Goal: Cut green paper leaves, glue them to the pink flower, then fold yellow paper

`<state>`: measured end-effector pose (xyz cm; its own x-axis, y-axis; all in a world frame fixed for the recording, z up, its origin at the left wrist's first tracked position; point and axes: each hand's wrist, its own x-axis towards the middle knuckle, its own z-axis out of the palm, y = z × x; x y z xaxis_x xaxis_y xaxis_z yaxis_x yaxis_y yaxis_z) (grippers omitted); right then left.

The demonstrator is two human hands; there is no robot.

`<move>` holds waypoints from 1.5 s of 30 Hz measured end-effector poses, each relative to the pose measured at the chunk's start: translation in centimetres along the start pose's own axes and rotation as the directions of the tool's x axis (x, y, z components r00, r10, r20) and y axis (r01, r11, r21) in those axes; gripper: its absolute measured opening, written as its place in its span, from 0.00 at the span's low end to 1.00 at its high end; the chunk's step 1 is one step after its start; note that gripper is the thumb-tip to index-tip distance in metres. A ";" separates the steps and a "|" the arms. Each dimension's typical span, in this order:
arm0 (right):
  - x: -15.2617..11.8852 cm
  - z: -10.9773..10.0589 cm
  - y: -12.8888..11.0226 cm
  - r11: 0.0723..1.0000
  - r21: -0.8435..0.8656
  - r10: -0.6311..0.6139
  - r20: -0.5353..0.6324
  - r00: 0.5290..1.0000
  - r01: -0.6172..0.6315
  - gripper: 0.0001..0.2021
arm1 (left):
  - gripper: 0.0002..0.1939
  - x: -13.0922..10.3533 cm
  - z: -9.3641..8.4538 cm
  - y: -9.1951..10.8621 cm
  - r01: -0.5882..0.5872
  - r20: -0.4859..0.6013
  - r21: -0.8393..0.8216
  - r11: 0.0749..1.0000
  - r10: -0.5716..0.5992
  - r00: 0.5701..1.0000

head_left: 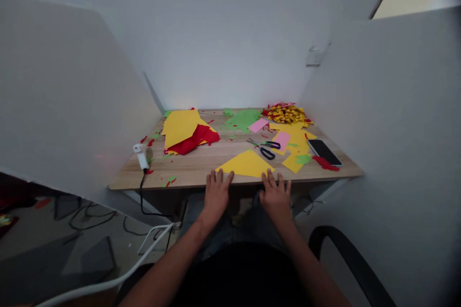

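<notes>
A yellow sheet of paper (247, 163), roughly triangular with its long side toward me, lies at the front edge of the table. On its left corner rest the fingertips of my left hand (217, 192), the fingers apart. My right hand (276, 196) touches the right corner with its fingers spread. Neither hand grips anything. Just behind the paper lies a pair of scissors (267, 152) with dark handles, its blades pointing left.
Yellow sheets (180, 124) overlap red paper (190, 141) at the left. Green paper (245, 119) and a heap of yellow cut pieces (288, 114) lie at the back. A phone (324, 152) is at right; a white corded device (141, 156) stands left. Partitions enclose the table (194, 172).
</notes>
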<state>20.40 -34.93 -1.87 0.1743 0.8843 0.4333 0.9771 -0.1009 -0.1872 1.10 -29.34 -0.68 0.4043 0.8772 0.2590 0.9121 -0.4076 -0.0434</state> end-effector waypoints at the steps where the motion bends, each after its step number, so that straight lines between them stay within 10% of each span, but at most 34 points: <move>1: 0.4 0.2 -1.1 1.000 0.005 -0.024 0.007 1.000 0.024 0.26 | 0.32 0.1 0.1 0.6 0.001 0.008 0.013 1.000 -0.002 1.000; 7: 2.1 2.5 -5.3 0.960 0.124 -0.270 0.197 0.942 0.249 0.29 | 0.28 0.1 0.3 0.9 0.001 0.034 0.008 1.000 -0.001 0.999; 15: 1.5 2.0 2.0 0.995 -0.021 -0.090 0.113 0.989 0.093 0.30 | 0.31 0.1 -0.1 -1.5 0.106 0.014 -0.067 0.992 -0.105 0.994; 21: 2.3 1.3 -3.6 0.998 -0.004 -0.061 0.129 0.990 0.062 0.22 | 0.29 2.7 -0.2 2.5 -0.100 0.062 -0.148 0.984 0.110 0.992; 27: 1.9 0.4 -3.3 0.965 0.260 -0.040 0.072 0.997 0.020 0.22 | 0.15 3.1 0.6 -0.7 -0.168 -0.037 -0.356 0.919 0.166 0.985; 32: 2.2 -0.4 1.5 0.790 0.606 0.169 -0.066 0.983 -0.095 0.29 | 0.05 4.0 -2.6 -1.3 -0.041 -0.144 -0.776 0.630 -0.113 0.983; 35: 3.6 -2.0 1.8 0.433 0.881 0.226 0.096 0.969 -0.188 0.39 | 0.12 4.9 -6.2 0.1 0.050 -0.026 -0.978 0.204 -0.354 0.935; 39: 6.1 -4.9 -0.9 -0.087 0.942 0.111 0.334 0.936 -0.326 0.37 | 0.23 5.7 -9.4 1.1 0.111 0.163 -0.978 -0.178 -0.313 0.936; 45: 8.9 -6.9 -3.2 -0.029 0.916 0.169 0.398 0.902 -0.399 0.20 | 0.26 6.6 -8.6 0.4 0.173 0.239 -0.958 -0.231 -0.303 0.922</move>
<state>19.68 -29.93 8.67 0.2734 0.9619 0.0079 -0.2098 0.0676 -0.9754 3.54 -25.86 9.34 0.1123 0.9935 0.0210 -0.2054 0.0025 0.9787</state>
